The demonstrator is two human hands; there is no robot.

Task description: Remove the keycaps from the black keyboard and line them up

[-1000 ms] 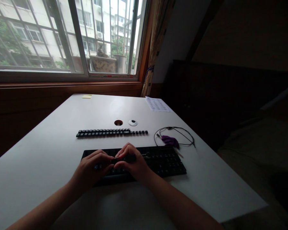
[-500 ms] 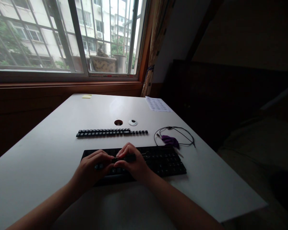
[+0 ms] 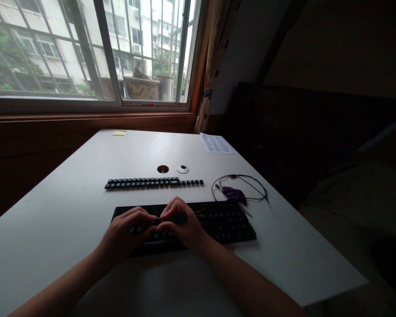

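Note:
A black keyboard (image 3: pixel 231 222) lies across the desk under both of my hands, with some keys gone from its upper rows. My right hand (image 3: pixel 185 229) is closed round a black-handled keycap puller (image 3: pixel 179 217), whose thin wire end sticks out to the right. My left hand (image 3: pixel 132 226) pinches a small dark piece at the puller's left end, too dim to make out. The fingertips of both hands nearly meet over the keyboard. Beyond it, loose keycaps (image 3: pixel 145 184) stand lined up in two rows, with several small ones at the right end.
A coiled black cable (image 3: pixel 251 176) and a purple cloth (image 3: pixel 234 194) lie behind the keyboard's right end. The white desk (image 3: pixel 69 198) has a round hole (image 3: pixel 163 169) and a white ring cover (image 3: pixel 182 169). Printed paper (image 3: pixel 217 144) and a yellow note (image 3: pixel 119 132) rest farther back.
The small dark piece and the puller between my fingers have shifted very slightly. Both hands stay in the same place, and the rest is unchanged.

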